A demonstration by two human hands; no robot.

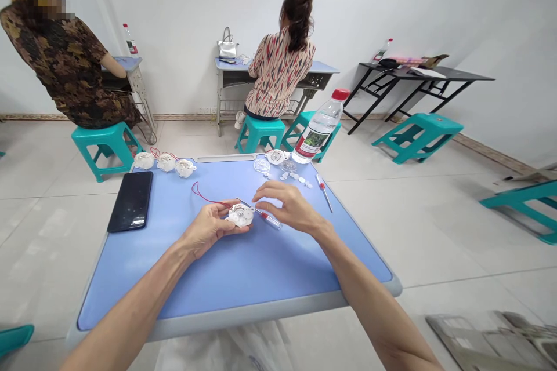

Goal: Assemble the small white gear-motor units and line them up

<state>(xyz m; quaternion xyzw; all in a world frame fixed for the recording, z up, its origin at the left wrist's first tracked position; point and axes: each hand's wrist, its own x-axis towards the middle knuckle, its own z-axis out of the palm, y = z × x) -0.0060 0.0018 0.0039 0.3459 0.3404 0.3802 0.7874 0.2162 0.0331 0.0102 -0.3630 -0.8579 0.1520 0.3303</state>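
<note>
My left hand [213, 226] is closed on a round white plastic mechanism [241, 215], with a thin red cord [204, 197] trailing from it to the left. Over the desk just right of that part, my right hand [285, 203] has its fingers loosely bent and apart, with nothing visible between them. Its fingertips are close to the mechanism; whether they touch it, I cannot tell. Under this hand lies a screwdriver [270, 219] with a clear and red handle, partly hidden by the part and fingers.
Three similar mechanisms [166, 162] and a black phone [130, 202] lie at left. At the back right are another mechanism [275, 156], clear discs [261, 166], small white gears [301, 180], a water bottle [315, 134] and a second screwdriver [324, 191]. Two people sit beyond the desk [209, 284].
</note>
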